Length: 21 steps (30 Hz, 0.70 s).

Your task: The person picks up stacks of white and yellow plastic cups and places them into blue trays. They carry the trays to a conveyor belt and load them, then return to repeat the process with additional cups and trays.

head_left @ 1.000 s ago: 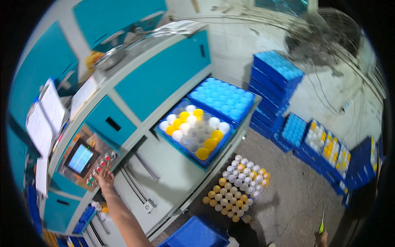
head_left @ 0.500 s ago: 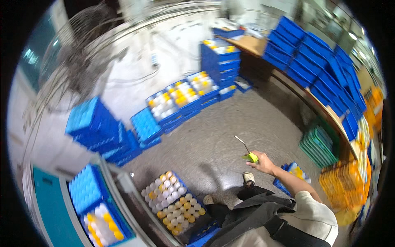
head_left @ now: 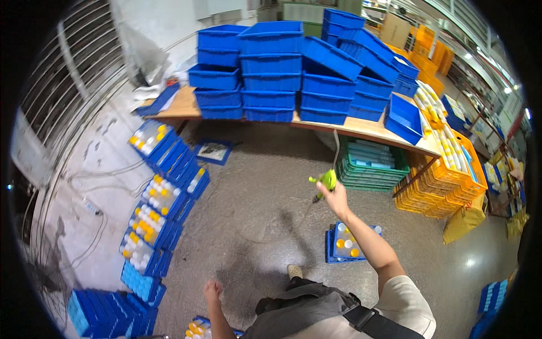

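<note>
Held out in front of me, my right hand (head_left: 333,196) is wrapped round a lime-green air blow gun (head_left: 329,179). Its long thin nozzle points away from me toward the table, and a dark fitting shows below the fingers. My left hand (head_left: 213,290) hangs low on the left over the floor, fingers curled in and nothing visible in them. Beneath my right forearm a blue crate (head_left: 330,248) of white- and yellow-capped bottles sits on the floor, partly hidden by the arm. Another crate of capped bottles (head_left: 197,329) shows at the lower edge beside my left forearm.
A wooden table (head_left: 183,104) ahead bears stacked blue bins (head_left: 271,68). Below its right end stand green crates (head_left: 367,178) and orange crates (head_left: 432,195). Filled blue crates (head_left: 149,223) line the left wall. A flat blue tray (head_left: 213,151) lies on the floor near the table.
My view has swung right toward the table and the stacked bins. The blow gun stays in my right hand, its nozzle now pointing farther ahead. My left hand has come into view.
</note>
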Motion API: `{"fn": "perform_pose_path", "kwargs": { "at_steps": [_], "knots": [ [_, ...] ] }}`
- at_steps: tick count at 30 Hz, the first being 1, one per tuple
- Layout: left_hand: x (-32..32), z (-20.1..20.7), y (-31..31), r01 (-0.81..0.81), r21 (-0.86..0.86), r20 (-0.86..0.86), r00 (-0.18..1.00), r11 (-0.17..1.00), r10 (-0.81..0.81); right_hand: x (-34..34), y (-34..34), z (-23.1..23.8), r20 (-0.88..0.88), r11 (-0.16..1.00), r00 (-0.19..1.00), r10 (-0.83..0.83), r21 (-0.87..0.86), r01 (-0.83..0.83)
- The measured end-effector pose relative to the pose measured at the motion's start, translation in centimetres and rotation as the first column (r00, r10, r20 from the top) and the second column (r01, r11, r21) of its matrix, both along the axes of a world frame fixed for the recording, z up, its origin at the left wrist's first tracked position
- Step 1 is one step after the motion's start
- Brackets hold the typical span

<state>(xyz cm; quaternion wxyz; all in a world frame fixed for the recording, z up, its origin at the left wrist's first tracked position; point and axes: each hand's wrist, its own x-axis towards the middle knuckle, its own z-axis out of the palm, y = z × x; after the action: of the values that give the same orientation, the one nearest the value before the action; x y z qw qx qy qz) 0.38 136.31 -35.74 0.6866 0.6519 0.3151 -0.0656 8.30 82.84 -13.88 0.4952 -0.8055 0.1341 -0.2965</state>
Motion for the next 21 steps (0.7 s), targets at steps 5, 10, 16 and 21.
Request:
{"fn": "perform_pose_path", "kwargs": {
  "at_steps": [5,10,16,21],
  "knots": [
    [-4.0,-8.8,-3.2,0.332,0.067,-0.475,0.84,0.941,-0.263,9.3,-12.9,5.1,-0.013,0.995,0.995,-0.1,0.002,0.1],
    [-0.3,-10.4,-10.2,0.669,0.041,-0.721,0.534,0.742,-0.441,20.9,-15.4,15.4,0.209,0.997,0.976,-0.067,-0.031,0.075],
    [13.2,-13.3,-14.1,0.945,0.139,-0.725,0.301,0.297,-0.619,39.4,-16.3,30.6,0.566,0.972,0.824,-0.031,-0.174,0.156],
    [28.2,-14.0,-16.6,0.85,0.412,-0.673,0.04,-0.329,-0.738,46.7,-16.0,27.4,0.568,0.694,0.778,-0.269,-0.445,0.566]
  ]
}}
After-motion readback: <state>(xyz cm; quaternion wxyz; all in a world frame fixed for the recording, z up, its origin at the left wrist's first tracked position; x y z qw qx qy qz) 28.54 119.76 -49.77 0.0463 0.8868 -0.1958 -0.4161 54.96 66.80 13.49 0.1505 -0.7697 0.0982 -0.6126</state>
